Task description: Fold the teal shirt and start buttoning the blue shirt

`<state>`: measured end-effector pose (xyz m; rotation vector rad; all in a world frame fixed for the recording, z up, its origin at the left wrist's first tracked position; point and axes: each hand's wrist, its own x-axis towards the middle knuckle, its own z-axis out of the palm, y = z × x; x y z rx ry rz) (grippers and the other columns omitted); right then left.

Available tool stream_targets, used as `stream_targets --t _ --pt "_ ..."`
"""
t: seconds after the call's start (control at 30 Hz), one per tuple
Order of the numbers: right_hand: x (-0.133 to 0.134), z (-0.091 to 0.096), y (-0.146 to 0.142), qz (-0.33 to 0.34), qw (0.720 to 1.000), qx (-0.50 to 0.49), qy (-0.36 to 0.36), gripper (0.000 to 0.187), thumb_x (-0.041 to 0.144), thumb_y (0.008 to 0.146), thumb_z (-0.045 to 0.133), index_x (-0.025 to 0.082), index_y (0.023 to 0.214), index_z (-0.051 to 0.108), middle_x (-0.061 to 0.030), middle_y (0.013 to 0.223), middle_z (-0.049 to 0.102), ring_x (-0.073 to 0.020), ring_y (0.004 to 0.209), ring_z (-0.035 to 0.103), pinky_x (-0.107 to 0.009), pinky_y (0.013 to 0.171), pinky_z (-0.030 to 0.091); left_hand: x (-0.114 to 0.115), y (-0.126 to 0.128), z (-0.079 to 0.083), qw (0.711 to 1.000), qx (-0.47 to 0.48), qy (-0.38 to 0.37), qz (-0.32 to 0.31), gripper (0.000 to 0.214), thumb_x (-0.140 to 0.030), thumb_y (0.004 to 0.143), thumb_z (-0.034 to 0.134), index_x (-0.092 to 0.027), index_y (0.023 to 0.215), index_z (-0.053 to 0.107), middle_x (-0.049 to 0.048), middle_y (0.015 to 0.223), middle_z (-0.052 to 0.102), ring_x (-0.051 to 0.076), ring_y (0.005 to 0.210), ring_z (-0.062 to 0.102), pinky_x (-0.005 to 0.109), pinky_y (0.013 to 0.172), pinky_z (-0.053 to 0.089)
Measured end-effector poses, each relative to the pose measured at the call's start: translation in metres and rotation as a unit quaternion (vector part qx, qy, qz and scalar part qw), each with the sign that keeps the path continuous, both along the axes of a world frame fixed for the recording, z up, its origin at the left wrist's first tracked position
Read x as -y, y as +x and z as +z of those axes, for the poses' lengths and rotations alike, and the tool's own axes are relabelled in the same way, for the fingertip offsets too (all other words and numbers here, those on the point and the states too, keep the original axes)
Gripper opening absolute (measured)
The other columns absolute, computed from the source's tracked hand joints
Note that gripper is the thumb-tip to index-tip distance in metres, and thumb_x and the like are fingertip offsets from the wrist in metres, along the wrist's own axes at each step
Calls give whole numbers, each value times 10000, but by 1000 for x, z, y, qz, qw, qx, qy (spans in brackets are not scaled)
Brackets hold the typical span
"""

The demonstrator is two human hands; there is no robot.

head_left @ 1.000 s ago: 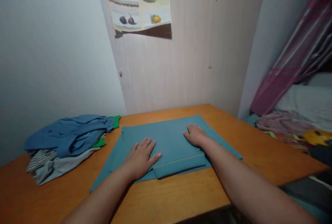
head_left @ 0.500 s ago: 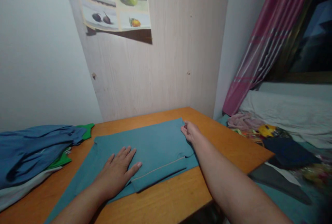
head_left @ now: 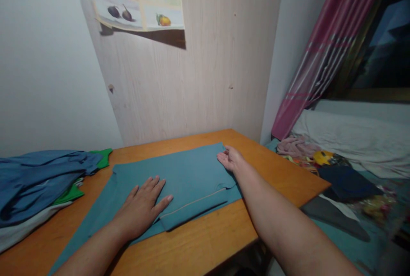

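A blue-green garment (head_left: 188, 165) lies spread on the table, with part of it folded over. Its near folded flap (head_left: 195, 210) has a light line along its upper edge. My left hand (head_left: 144, 203) rests flat on the cloth left of that flap, fingers spread. At the garment's far right corner is my right hand (head_left: 229, 158), turned partly palm up. Its fingers stretch over the cloth edge, and no cloth shows pinched between them.
Beneath the garment is an orange-brown wooden table (head_left: 269, 173). A pile of blue, green and white clothes (head_left: 48, 182) lies at the left. Beyond the table's right edge are a dark folded cloth (head_left: 347, 182) and other items. A wall (head_left: 179, 92) stands behind.
My right hand has loosened at the garment's corner, its fingers now straighter and turned more palm up. My left hand stays flat on the cloth. The view has shifted slightly.
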<state>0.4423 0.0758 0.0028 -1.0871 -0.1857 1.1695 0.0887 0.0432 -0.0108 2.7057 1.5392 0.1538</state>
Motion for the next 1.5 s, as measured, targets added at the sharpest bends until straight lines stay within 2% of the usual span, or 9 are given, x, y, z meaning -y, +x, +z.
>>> stream_targets --t 0.33,0.5,0.67,0.73,0.87,1.0,1.2,1.4,1.5 --pt "9 12 -3 22 999 7 39 173 338 994 423 189 938 490 -117 977 637 -139 850 672 -258 772 575 2 2 4 1000 -10 -8 4 796 -715 908 270 -224 1531 343 74 1616 229 298 1503 154 561 1190 166" --pt "19 26 -13 27 998 13 49 162 299 1001 394 190 941 498 -98 990 635 -113 838 669 -214 778 563 4 3 6 1000 -8 -8 1 815 -721 907 251 -205 1530 343 85 1617 222 298 1503 155 565 1188 172" --pt "38 43 -31 95 993 6 64 167 277 989 430 149 947 528 -128 939 657 -152 808 693 -259 726 593 5 4 7 1000 -5 -9 2 822 -725 905 241 -201 1530 347 93 1615 229 301 1502 163 570 1187 165" --pt "50 39 -39 135 989 0 62 178 283 981 457 126 970 540 -151 922 667 -185 807 705 -302 697 608 5 5 7 1000 -1 -8 3 825 -729 902 243 -200 1525 356 96 1612 236 307 1501 166 577 1184 167" --pt "70 16 -45 207 978 -9 23 180 276 988 457 118 988 543 -156 888 680 -201 784 718 -327 659 621 4 5 7 1000 2 -8 1 831 -732 899 245 -195 1522 364 102 1609 244 315 1498 174 582 1180 175" --pt "78 8 -30 171 985 6 1 174 246 1000 425 118 948 531 -126 792 662 -175 694 708 -273 603 611 5 5 7 1000 1 -9 -2 837 -730 897 239 -191 1527 352 96 1610 247 307 1500 169 577 1183 172" --pt "84 31 2 117 992 16 37 206 300 1015 412 139 971 533 -135 896 677 -161 786 713 -269 687 613 5 5 9 1000 -3 -8 2 818 -705 899 255 -188 1525 358 91 1611 240 307 1499 170 576 1181 181" --pt "91 12 17 72 997 34 -4 130 232 992 442 149 915 507 -106 814 643 -154 673 685 -248 579 595 3 4 6 1000 0 -5 -1 815 -705 898 265 -192 1524 361 90 1610 246 306 1499 171 573 1184 176" --pt "90 11 28 36 999 40 -9 139 238 1000 419 172 896 483 -80 805 621 -131 640 665 -224 565 581 2 4 6 1000 3 -4 -5 814 -702 896 271 -186 1518 373 94 1608 251 313 1496 178 580 1180 182"
